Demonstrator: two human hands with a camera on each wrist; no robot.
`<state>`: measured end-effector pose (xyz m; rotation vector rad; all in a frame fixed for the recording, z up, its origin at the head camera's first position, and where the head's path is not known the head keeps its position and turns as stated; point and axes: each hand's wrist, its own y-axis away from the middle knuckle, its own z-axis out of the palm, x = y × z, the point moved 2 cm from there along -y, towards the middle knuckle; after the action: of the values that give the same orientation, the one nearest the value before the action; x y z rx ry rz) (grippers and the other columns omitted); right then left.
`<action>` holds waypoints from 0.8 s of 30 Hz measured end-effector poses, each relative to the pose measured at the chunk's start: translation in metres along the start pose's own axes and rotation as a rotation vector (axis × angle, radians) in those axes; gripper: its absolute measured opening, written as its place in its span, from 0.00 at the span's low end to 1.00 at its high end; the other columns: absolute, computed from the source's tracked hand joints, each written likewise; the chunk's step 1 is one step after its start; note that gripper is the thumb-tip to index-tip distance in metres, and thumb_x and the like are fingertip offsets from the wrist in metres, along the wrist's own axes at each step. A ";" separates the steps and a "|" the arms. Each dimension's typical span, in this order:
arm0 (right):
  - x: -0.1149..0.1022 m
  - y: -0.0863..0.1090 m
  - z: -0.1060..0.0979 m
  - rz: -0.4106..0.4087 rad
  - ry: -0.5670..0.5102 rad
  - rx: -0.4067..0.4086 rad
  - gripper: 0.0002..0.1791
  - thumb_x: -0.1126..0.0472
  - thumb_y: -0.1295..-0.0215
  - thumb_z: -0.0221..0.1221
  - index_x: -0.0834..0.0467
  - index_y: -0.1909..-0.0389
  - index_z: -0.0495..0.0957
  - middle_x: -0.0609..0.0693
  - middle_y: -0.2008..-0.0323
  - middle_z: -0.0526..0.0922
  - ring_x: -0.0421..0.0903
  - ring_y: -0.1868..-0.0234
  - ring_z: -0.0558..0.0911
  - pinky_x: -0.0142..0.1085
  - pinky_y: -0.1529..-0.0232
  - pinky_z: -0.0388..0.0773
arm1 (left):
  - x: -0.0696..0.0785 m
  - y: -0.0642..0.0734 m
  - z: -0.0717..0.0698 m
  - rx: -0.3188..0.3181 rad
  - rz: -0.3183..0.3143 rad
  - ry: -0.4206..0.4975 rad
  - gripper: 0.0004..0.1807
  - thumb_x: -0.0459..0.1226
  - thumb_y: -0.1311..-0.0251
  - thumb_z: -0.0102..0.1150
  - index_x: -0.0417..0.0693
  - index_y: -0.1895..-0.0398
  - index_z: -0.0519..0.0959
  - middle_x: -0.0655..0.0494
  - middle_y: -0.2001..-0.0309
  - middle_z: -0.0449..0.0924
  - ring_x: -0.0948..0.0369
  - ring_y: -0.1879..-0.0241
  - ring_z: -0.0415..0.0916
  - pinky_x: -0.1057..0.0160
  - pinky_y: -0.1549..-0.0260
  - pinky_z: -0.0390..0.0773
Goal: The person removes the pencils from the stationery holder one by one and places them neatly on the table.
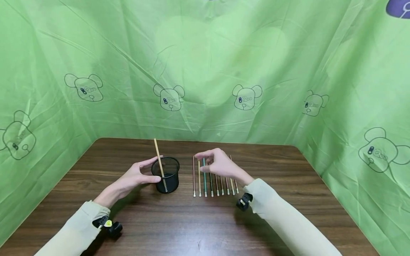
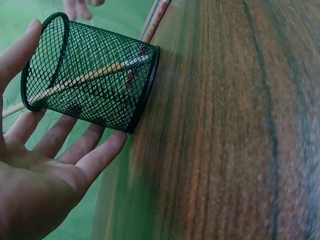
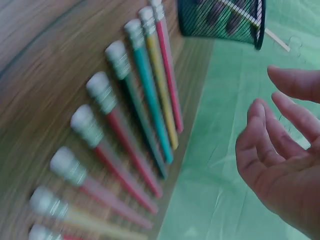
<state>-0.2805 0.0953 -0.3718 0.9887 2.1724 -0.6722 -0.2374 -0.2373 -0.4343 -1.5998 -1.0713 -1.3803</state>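
A black mesh pencil cup (image 1: 170, 182) stands upright on the table, left of the middle. One light wooden pencil (image 1: 157, 149) leans inside it, eraser end down. My left hand (image 1: 135, 177) holds the cup from the left, thumb at the near side of the rim and fingers round the far side. To the right lies a row of several pencils, eraser ends toward me, among them a red pencil (image 1: 194, 177), a yellow pencil (image 1: 200, 181) and a teal pencil (image 1: 205, 182). Over the far ends of that row hovers my right hand (image 1: 221, 165), fingers loosely bent, nothing between them.
Dark wood-grain table (image 1: 198, 227) extends on all sides of the cup and pencils. Green cloth (image 1: 205, 121) printed with cartoon bear heads hangs behind the far edge and along both sides. Each wrist wears a small black camera, such as the right one (image 1: 245, 202).
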 end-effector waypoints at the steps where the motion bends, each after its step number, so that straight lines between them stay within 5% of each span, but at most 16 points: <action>1: -0.003 -0.004 0.003 -0.012 0.000 0.009 0.25 0.67 0.41 0.73 0.54 0.40 0.87 0.45 0.54 0.89 0.46 0.65 0.84 0.35 0.66 0.76 | 0.000 0.000 0.000 -0.001 0.003 -0.003 0.47 0.34 0.37 0.74 0.49 0.17 0.61 0.32 0.27 0.67 0.55 0.35 0.76 0.64 0.45 0.78; 19: -0.041 -0.059 0.052 -0.115 0.035 -0.012 0.27 0.62 0.39 0.73 0.52 0.37 0.85 0.51 0.47 0.89 0.38 0.77 0.70 0.33 0.72 0.68 | -0.001 -0.003 -0.001 -0.001 0.035 -0.045 0.47 0.32 0.37 0.74 0.44 0.17 0.60 0.33 0.32 0.74 0.52 0.36 0.77 0.66 0.42 0.74; 24: -0.046 -0.065 0.060 -0.139 0.087 -0.015 0.27 0.63 0.40 0.74 0.53 0.37 0.85 0.50 0.47 0.89 0.37 0.74 0.70 0.35 0.59 0.76 | -0.001 -0.003 -0.001 0.003 0.027 -0.051 0.49 0.35 0.38 0.75 0.42 0.16 0.58 0.34 0.32 0.75 0.51 0.36 0.76 0.67 0.43 0.74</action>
<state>-0.2883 -0.0038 -0.3660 0.8803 2.3358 -0.6874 -0.2403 -0.2371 -0.4352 -1.6488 -1.0776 -1.3264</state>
